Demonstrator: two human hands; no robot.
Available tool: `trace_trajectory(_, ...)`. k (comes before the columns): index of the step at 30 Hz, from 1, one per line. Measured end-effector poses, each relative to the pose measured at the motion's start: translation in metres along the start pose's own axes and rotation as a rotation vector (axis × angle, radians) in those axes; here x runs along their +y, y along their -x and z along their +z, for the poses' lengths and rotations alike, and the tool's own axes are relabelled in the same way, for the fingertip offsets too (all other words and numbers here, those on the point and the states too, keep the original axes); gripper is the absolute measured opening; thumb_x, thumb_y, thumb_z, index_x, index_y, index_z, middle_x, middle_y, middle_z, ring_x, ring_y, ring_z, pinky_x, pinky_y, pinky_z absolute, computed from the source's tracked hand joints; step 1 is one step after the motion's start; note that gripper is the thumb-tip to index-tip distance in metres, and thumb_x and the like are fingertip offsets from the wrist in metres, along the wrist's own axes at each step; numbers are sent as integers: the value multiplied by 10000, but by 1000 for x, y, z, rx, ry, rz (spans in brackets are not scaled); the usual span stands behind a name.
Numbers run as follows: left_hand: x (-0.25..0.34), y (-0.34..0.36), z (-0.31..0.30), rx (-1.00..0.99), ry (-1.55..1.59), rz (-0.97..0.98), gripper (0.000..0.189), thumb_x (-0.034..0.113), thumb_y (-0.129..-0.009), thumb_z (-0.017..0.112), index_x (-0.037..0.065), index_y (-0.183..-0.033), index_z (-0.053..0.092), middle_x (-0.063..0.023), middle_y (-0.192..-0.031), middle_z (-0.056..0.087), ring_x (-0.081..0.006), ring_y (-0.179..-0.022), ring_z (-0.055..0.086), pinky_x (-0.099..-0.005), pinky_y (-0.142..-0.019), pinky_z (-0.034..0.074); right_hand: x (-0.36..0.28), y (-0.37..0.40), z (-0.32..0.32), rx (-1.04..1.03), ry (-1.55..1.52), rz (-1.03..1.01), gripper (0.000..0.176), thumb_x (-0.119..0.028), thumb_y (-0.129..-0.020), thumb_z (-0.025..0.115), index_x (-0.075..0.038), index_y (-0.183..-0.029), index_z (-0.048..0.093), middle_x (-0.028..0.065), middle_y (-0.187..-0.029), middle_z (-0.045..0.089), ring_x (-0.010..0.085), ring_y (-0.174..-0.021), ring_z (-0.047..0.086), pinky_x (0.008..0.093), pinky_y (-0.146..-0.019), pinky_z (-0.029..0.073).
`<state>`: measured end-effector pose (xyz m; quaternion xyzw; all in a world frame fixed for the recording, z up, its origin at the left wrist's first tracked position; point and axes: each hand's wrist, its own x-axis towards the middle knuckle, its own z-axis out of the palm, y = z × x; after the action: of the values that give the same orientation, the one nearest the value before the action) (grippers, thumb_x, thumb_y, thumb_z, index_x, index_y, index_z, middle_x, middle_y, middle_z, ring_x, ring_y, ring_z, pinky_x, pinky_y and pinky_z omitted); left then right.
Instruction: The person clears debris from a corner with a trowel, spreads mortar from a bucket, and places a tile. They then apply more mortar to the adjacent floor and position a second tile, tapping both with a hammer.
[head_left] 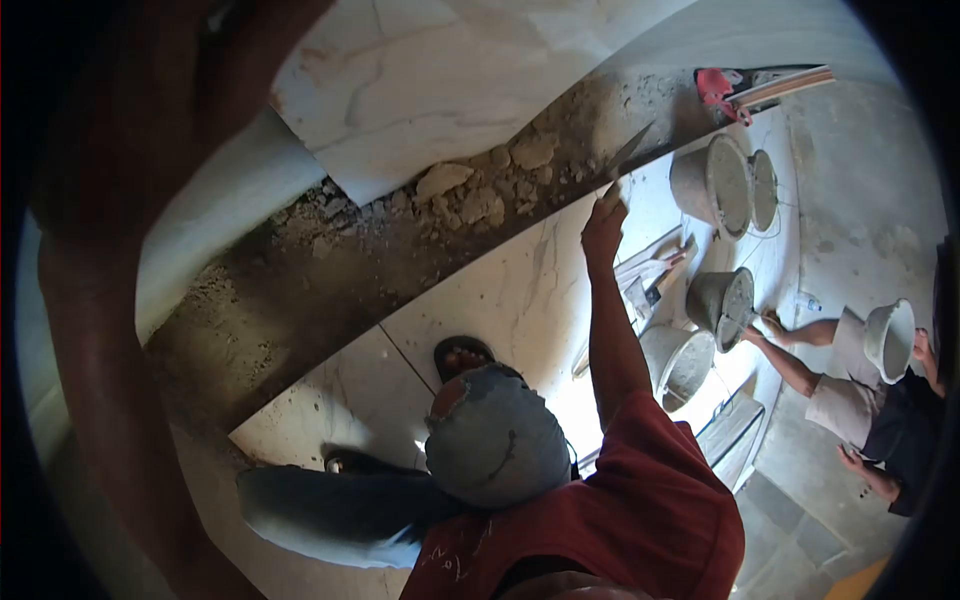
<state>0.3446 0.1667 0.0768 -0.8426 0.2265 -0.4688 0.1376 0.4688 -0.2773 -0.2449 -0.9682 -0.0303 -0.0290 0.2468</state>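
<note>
My right hand (604, 230) is closed round the handle of a trowel (628, 150), whose pointed blade extends over a strip of rubble and dirt (480, 200). My left hand (150, 130) is raised very near the camera at the upper left, dark and blurred; its fingers cannot be made out clearly, nor whether they hold anything. Behind it a large marbled tile (400, 80) covers the top of the view, with one corner over the dirt. Marbled floor tiles (500, 290) lie along the near side of the strip.
Several mortar buckets (708, 180) stand at the right, with tools (655, 270) beside them. A pink bag (713, 88) lies at the upper right. At the far right, a co-worker (850, 405) has one hand at a bucket and another person's hand is near a white bucket (888, 340).
</note>
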Motion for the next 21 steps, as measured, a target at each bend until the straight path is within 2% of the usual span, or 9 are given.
trace_trajectory(1,0,-3,4,14,10,5,153,183,-793,587,121,-929,617,-43,-1194,539,-235,-1160,469,-408,-1041,242,-39,7,-19,70,-66,94,458,-357,-908,420,-19,-1204,334,275,-817,602,341,-630,623,449,-584,483)
trace_trajectory(3,-4,-2,1,16,0,15,149,184,-791,589,121,-922,620,-44,-1192,541,-237,-1160,469,-411,-1044,237,21,5,13,101,237,-78,453,-356,-907,420,-20,-1199,338,282,-806,600,377,-654,622,448,-588,484)
trace_trajectory(5,-3,-2,-1,37,-15,25,144,185,-788,590,121,-914,623,-45,-1189,543,-240,-1160,470,-413,-1047,233,43,-5,18,-145,103,119,452,-355,-906,423,-27,-1202,329,292,-806,598,431,-696,610,468,-597,479)
trace_trajectory(7,-5,-1,3,55,-15,27,140,186,-786,592,121,-906,626,-46,-1186,544,-243,-1160,470,-416,-1049,229,7,-5,-10,-234,100,89,475,-262,-920,385,-86,-1333,231,313,-1124,424,454,-841,565,504,-704,475)
trace_trajectory(10,0,-7,12,105,4,47,134,188,-783,595,121,-894,630,-47,-1182,547,-247,-1160,470,-420,-1054,222,-11,4,-18,-30,-36,217,455,-238,-919,400,-112,-1327,243,318,-1130,424,465,-748,573,506,-677,478)
trace_trajectory(12,-7,-6,8,113,-17,54,130,189,-781,597,121,-886,633,-48,-1179,549,-249,-1159,470,-423,-1057,218,14,2,-1,-295,39,287,419,-342,-915,410,-37,-1195,347,260,-784,593,461,-702,583,475,-654,484)
trace_trajectory(17,-6,-10,19,168,-8,79,121,191,-776,601,121,-866,640,-51,-1172,553,-256,-1159,471,-429,-1064,207,0,6,-1,107,98,-80,415,-341,-916,400,-20,-1176,364,232,-770,589,355,-611,604,433,-583,493)
trace_trajectory(19,-12,-9,15,169,-26,87,117,192,-774,603,121,-858,642,-52,-1169,555,-259,-1159,471,-432,-1067,203,17,8,3,-281,269,52,416,-217,-919,354,-106,-1311,270,238,-1129,436,455,-840,557,498,-704,479)
trace_trajectory(21,-12,-9,14,187,-37,100,114,193,-772,605,121,-850,645,-53,-1166,556,-261,-1159,471,-435,-1069,198,-1,1,-6,-385,135,256,423,-214,-917,361,-89,-1310,266,239,-1135,430,459,-835,556,505,-699,477)
